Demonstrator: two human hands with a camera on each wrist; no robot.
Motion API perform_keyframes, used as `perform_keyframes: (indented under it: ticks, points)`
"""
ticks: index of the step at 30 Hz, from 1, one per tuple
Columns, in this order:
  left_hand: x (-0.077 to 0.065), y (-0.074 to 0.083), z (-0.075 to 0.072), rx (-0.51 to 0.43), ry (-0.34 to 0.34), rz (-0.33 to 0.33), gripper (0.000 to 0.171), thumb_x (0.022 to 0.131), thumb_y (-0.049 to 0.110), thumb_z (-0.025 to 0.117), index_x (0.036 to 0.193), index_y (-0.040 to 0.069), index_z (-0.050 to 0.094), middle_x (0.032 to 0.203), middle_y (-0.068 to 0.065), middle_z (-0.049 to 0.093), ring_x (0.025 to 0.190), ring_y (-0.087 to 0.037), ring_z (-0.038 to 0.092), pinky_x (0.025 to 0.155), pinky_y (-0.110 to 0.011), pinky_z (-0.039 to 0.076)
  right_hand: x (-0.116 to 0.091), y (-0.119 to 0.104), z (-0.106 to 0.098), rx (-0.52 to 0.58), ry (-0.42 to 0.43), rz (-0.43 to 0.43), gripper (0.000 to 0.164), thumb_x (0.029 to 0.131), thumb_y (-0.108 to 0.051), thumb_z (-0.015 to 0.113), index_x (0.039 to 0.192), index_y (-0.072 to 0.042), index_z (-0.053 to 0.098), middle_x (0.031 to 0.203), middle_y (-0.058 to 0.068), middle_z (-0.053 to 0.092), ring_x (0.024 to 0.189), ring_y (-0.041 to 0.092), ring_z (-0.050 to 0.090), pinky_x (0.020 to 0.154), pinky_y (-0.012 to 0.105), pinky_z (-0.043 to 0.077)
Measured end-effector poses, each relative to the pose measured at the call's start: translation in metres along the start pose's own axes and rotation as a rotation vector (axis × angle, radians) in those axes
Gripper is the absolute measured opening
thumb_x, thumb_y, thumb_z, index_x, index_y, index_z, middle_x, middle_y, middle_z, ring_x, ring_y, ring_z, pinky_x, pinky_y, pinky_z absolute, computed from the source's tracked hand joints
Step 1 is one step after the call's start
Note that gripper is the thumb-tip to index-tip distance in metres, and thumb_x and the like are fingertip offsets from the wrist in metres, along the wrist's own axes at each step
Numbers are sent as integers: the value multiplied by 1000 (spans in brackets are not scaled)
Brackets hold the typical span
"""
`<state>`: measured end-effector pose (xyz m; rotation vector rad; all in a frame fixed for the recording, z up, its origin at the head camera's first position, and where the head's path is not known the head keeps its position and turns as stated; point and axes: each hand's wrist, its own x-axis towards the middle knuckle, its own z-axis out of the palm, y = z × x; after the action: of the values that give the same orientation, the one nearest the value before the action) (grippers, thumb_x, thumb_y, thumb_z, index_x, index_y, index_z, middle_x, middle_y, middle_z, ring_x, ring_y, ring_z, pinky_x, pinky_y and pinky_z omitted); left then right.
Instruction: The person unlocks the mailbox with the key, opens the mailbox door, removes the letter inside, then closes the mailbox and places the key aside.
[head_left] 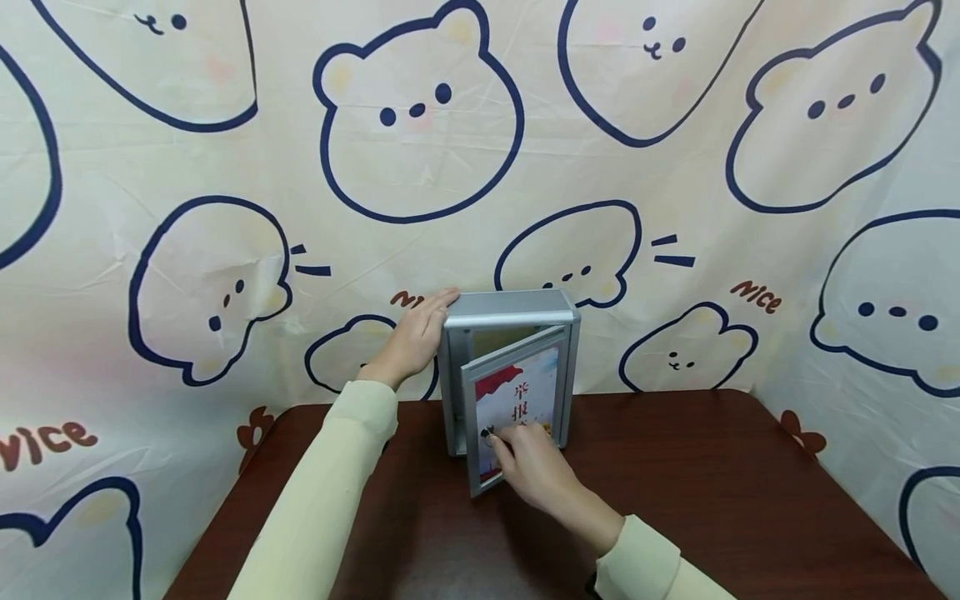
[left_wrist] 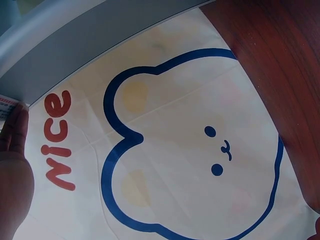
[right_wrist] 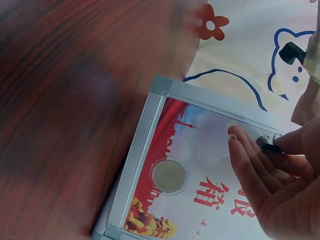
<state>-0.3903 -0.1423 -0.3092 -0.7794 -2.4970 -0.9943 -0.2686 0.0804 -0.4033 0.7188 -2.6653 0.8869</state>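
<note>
Metal box [head_left: 510, 307] stands on table [head_left: 660, 467], wearer's 12 o'clock, door [head_left: 543, 375] ajar. Probably light, stiff; smooth, could skid. Left hand [head_left: 420, 333], fingers straight, rests on its 10 o'clock top corner: good brace. Right hand [head_left: 536, 467] pinches key [right_wrist: 270, 145], door's 8 o'clock; likely best hold, small, don't bend it.

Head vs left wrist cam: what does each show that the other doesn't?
Head only: the right hand at the half-open door with red lettering.

Left wrist only: a small white printed patch by the fingertips, too cut off to read, and the full red "nice" that's partly covered in head.

Both: the left hand, the grey box, the table and the cartoon backdrop.
</note>
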Motion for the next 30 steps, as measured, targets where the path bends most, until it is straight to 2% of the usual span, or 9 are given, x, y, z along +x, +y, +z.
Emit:
perform_keyframes:
  ticks: [4, 8, 14, 18, 24, 30]
  points:
    - [0, 0, 1, 6, 1, -3, 54, 111, 32, 22, 158, 13, 42, 164, -1, 37, 153, -22, 30, 124, -48, 23, -4, 1, -3, 27, -25, 10, 33, 106, -18, 56, 78, -7, 72, 55, -7, 47, 52, 7, 44, 50, 23, 42]
    - [0, 0, 1, 3, 9, -1, 54, 111, 31, 22, 157, 12, 43, 164, -1, 37, 152, -22, 31, 124, -47, 23, -8, 3, -8, 74, -46, 10, 28, 105, -16, 57, 90, -4, 77, 56, -7, 50, 52, 7, 47, 50, 23, 45]
    - [2, -1, 1, -8, 19, 15, 54, 111, 31, 22, 157, 12, 43, 164, -2, 38, 152, -21, 31, 125, -47, 23, -13, 9, -12, 84, -35, -41, 30, 105, -15, 57, 81, -7, 73, 56, -10, 47, 52, 3, 44, 50, 22, 44]
    - [2, -1, 1, -14, 19, 22, 54, 111, 31, 22, 156, 11, 44, 164, -2, 38, 152, -21, 30, 125, -47, 23, -18, 14, -16, 121, -58, -45, 30, 106, -17, 56, 83, -7, 73, 55, -9, 46, 50, 3, 44, 48, 23, 43]
    - [2, -1, 1, -3, 15, 18, 55, 111, 32, 21, 157, 11, 43, 164, -2, 37, 153, -22, 30, 124, -48, 23, -25, 17, -22, 191, -96, -19, 26, 106, -16, 57, 93, -5, 77, 63, -9, 60, 56, 4, 56, 52, 25, 51]
    - [1, 0, 0, -11, 7, 12, 54, 111, 31, 21, 157, 11, 43, 164, -2, 37, 153, -21, 29, 125, -47, 23, -30, 21, -23, 195, -85, -37, 25, 105, -14, 58, 89, -6, 75, 66, -7, 65, 60, 5, 60, 56, 24, 53]
